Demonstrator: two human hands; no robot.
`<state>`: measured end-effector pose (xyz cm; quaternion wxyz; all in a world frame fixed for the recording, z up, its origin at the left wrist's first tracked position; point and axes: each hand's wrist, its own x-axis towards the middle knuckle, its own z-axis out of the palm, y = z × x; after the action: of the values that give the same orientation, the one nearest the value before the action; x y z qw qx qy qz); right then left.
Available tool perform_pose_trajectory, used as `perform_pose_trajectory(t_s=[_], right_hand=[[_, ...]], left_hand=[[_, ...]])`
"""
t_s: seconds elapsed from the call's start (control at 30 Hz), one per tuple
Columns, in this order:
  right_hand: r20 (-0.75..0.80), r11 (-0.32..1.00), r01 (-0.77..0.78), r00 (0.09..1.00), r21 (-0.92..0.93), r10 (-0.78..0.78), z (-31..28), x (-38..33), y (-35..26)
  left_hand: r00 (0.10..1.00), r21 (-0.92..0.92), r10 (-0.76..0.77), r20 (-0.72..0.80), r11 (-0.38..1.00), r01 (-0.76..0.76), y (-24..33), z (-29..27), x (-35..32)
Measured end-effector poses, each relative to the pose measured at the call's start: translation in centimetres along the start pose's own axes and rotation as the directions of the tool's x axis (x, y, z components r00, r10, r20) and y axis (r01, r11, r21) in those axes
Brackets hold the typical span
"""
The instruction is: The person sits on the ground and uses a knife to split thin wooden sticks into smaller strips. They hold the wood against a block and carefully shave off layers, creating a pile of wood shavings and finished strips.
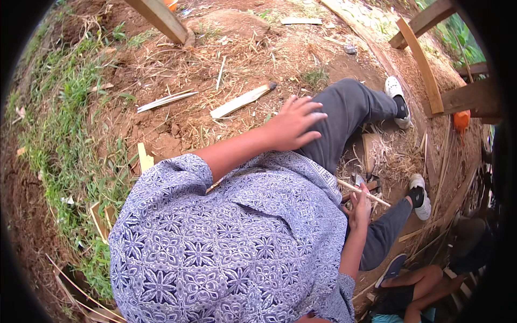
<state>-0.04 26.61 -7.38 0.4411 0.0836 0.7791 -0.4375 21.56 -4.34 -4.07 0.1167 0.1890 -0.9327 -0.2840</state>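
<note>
My left hand (296, 123) lies on my grey trouser leg at the thigh, fingers spread and holding nothing. Between my bent legs, my right hand (359, 207) is closed around a thin pale wooden stick (380, 202), which sticks out on both sides of the fingers. Just beyond those fingertips is a small shiny metal piece (359, 180); whether the hand holds it too, I cannot tell. Past it, a wooden block (370, 151) rests on the ground among pale shavings (389, 151). My patterned shirt hides part of the stick's near end.
Split wood pieces (242, 101) and slivers (166, 100) lie on the dirt to the left. Wooden posts (159, 20) and a leaning board (423, 64) stand farther off. An orange bundle (461, 119) hangs at the right. Another person's legs (417, 285) are close at lower right.
</note>
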Motion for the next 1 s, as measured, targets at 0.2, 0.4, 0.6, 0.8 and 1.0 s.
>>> perform_pose_trajectory(t_s=[0.2,0.4,0.6,0.8,1.0], right_hand=[[0.284,0.988,-0.145,0.946,-0.053,0.154,-7.5,5.6,2.0],[0.072,0.985,-0.171,0.983,0.022,0.169,-6.8,8.5,3.0],[0.004,0.985,-0.166,0.986,0.044,0.166,-6.2,10.4,4.8],[-0.004,0.983,-0.168,0.986,0.076,0.169,-6.5,9.9,5.4],[-0.03,0.99,-0.119,0.992,0.081,0.122,-6.3,9.6,6.0]], left_hand=[[0.799,0.29,-0.486,-0.354,0.755,0.588,-14.9,-6.8,-12.7],[0.614,0.609,-0.698,-0.368,0.319,0.727,-21.2,-13.9,-22.5],[0.662,0.721,-0.7,-0.268,0.311,0.619,-24.8,-16.9,-26.4],[0.674,0.733,-0.707,-0.213,0.341,0.589,-25.4,-17.4,-26.6],[0.639,0.767,-0.761,-0.116,0.34,0.544,-24.8,-18.2,-26.2]])
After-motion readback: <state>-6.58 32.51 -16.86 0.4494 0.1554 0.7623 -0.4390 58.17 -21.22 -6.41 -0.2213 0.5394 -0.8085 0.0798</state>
